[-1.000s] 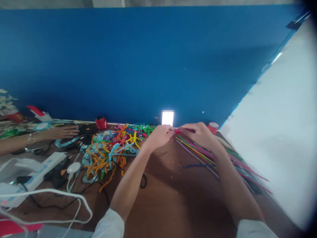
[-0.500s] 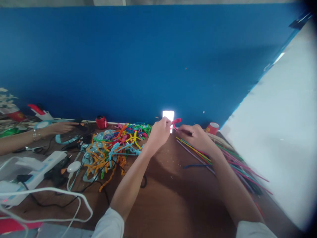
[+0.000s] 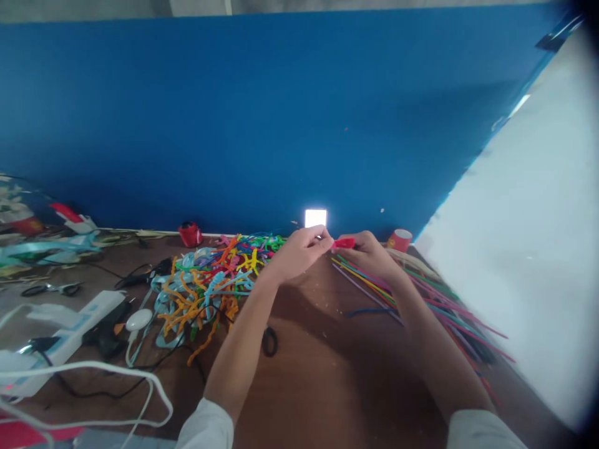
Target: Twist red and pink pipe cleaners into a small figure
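Head view: with our left hand (image 3: 302, 251) and right hand (image 3: 372, 254), we are pinching a red strip (image 3: 345, 243) just right of the glowing screen (image 3: 316, 217); coloured stems (image 3: 461, 315) are lying farther right of that screen.

Both arms entered at the lower edge of the frame and converged toward its centre. The left forearm (image 3: 238, 343) slanted up and to the right; the right forearm (image 3: 435, 337) slanted up and to the left. Pale sleeves (image 3: 208, 427) ended partway along each arm, leaving the forearms and wrists bare. The left hand (image 3: 304, 252) was found just left of the right hand (image 3: 369, 252), at nearly equal height, a narrow gap between. Left fingers pointed right, tips pinched together. Right fingers were bent inward, partly hidden from view.
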The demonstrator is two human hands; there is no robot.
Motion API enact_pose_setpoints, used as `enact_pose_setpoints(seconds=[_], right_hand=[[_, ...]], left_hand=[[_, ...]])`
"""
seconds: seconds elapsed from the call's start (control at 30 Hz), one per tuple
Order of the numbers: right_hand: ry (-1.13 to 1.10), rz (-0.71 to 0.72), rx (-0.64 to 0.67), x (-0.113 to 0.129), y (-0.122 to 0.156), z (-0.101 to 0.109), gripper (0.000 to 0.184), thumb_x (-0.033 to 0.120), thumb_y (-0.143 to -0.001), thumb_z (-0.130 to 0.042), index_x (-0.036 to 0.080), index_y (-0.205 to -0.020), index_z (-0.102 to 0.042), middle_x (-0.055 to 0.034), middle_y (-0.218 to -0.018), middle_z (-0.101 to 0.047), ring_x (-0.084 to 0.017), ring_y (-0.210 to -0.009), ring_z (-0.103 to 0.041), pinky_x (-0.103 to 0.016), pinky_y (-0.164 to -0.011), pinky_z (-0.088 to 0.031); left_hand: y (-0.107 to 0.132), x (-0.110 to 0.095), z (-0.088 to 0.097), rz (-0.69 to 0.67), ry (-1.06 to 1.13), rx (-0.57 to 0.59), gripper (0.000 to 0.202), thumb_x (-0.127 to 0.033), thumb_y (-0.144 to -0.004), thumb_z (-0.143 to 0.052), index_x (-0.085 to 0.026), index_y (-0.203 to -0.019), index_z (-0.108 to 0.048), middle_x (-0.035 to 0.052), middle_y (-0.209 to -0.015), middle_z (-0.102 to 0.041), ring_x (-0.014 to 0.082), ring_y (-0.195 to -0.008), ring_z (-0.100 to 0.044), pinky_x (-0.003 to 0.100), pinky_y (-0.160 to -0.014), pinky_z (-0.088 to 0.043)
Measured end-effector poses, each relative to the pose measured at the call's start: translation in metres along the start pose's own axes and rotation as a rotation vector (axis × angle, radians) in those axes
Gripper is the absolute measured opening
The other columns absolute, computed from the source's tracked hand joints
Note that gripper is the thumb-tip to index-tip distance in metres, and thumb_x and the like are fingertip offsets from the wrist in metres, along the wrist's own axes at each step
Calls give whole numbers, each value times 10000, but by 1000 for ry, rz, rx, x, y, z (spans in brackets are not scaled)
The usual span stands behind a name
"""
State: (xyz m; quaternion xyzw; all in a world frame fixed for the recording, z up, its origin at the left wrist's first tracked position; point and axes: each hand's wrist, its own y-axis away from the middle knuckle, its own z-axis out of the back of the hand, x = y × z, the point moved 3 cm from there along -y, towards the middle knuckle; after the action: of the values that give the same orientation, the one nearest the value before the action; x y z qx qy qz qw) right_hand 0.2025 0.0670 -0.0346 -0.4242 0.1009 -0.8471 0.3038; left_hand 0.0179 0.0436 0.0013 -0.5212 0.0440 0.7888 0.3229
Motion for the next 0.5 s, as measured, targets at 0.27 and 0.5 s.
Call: enact_pose_setpoints(seconds=[0.27, 0.5], right_hand=[[175, 24, 20, -3, -2, 1, 435, 493, -917, -553, 150, -663, -636, 26, -582, -450, -98, -578, -342, -257, -547, -254], [241, 37, 14, 11, -2, -1, 385, 441, -966, -475, 183, -779, -692, -2, -646, -597, -116, -593, -445, -260, -586, -316]], left_hand=[[2, 7, -2, -39, -398, 63, 248, -378, -921, -498, -188, -793, -593, 3, -719, -599, 120, -631, -456, 272, -604, -291], [-8, 35, -9, 97, -725, -70, 279, -350, -933, -460, -182, -819, -651, 90, -752, -661, 188, -657, -548, 300, -627, -314]])
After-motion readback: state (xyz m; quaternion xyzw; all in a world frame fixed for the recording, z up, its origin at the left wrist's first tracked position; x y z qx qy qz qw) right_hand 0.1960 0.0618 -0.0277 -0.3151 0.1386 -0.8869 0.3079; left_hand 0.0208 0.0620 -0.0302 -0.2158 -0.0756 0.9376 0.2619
